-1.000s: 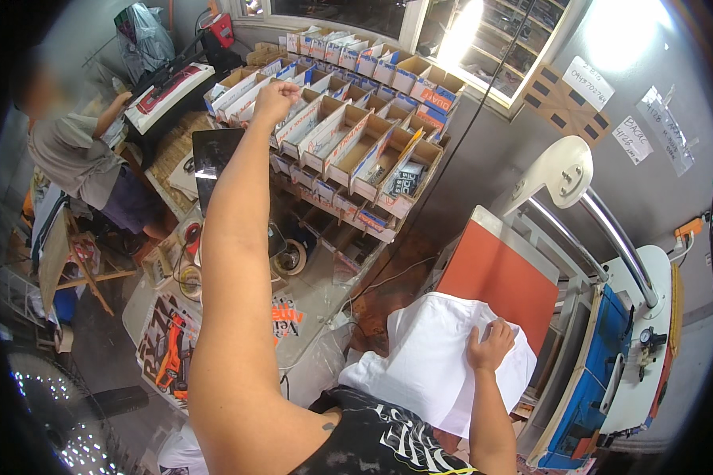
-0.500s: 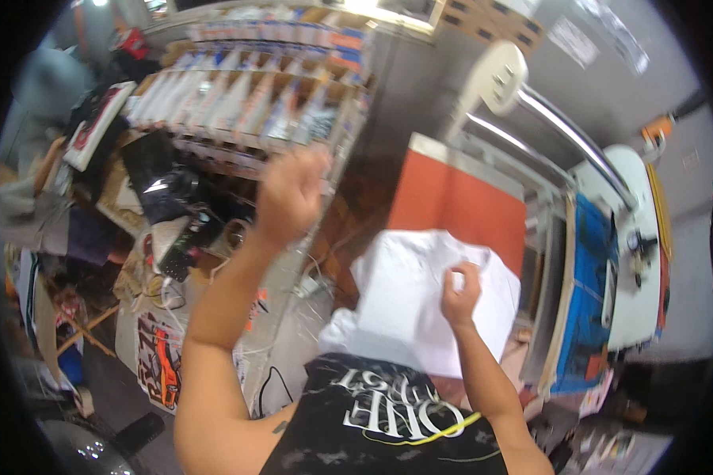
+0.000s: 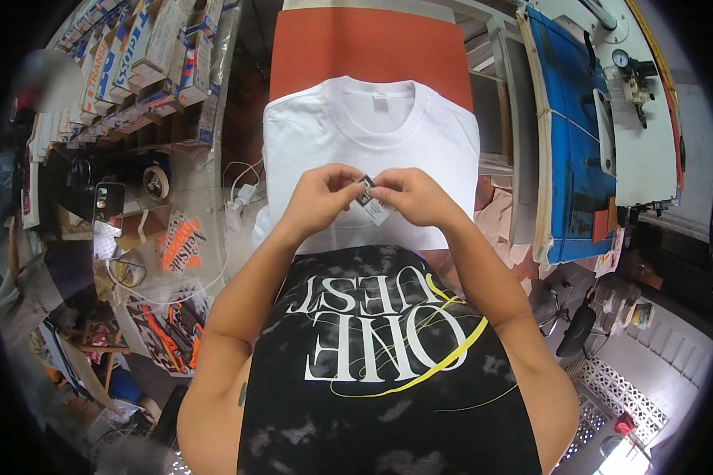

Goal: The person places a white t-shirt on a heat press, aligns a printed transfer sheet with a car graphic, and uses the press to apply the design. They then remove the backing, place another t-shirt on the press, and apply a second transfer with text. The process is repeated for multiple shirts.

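Note:
A small black-and-white label (image 3: 377,210) is pinched between the fingertips of both hands. My left hand (image 3: 318,198) grips it from one side, and my right hand (image 3: 421,196) from the other, with the fingertips nearly touching. Below the hands a white T-shirt (image 3: 309,142) lies spread out, its round neckline facing away from me. The shirt rests on a red-orange board (image 3: 356,47), which shows beyond the collar. A small pale tag (image 3: 381,96) sits inside the back of the neckline. The fingers cover part of the label.
Shelves of long narrow boxes (image 3: 158,55) stand at the left. Nearer are a tape roll (image 3: 156,182), a phone (image 3: 108,210), a white cable with a plug (image 3: 244,195) and printed graphic sheets (image 3: 174,328). A blue panel (image 3: 570,142) and a pressure gauge (image 3: 620,58) are at the right.
My view has turned toward the shirt. My left hand, earlier raised near the box shelves, has come to meet my right hand over the shirt, and the label now shows between them.

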A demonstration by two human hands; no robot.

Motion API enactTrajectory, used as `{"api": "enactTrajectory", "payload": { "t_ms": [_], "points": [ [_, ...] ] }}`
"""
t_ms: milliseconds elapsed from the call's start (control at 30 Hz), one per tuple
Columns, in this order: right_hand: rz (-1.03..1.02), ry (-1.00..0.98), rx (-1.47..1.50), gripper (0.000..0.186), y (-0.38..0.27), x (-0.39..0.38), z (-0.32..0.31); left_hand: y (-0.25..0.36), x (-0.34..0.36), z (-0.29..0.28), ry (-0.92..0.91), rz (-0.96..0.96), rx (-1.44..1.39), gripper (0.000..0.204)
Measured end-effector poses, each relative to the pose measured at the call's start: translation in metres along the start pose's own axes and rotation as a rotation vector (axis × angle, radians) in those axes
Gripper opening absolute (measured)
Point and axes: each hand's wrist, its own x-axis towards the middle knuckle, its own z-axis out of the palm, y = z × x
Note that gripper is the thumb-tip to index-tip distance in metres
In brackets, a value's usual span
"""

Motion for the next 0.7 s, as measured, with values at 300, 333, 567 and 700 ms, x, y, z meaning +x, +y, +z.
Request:
{"api": "enactTrajectory", "payload": {
  "t_ms": [300,333,567,700],
  "points": [
    [0.036,0.412,0.18,0.019,0.023,0.011,-0.021,-0.005,0.023,0.02,0.191,0.001,-0.112,0.013],
    [0.041,0.443,0.123,0.019,0.024,0.018,-0.028,-0.005,0.026,0.015,0.272,0.135,0.109,0.014],
    [-0.008,0.614,-0.11,0.026,0.014,0.086,-0.063,0.004,0.064,-0.018,0.357,0.664,0.726,0.014],
    [-0.121,0.852,-0.42,0.029,0.011,0.084,-0.05,0.007,0.086,-0.012,0.324,0.764,0.843,0.013]
  ]
}}
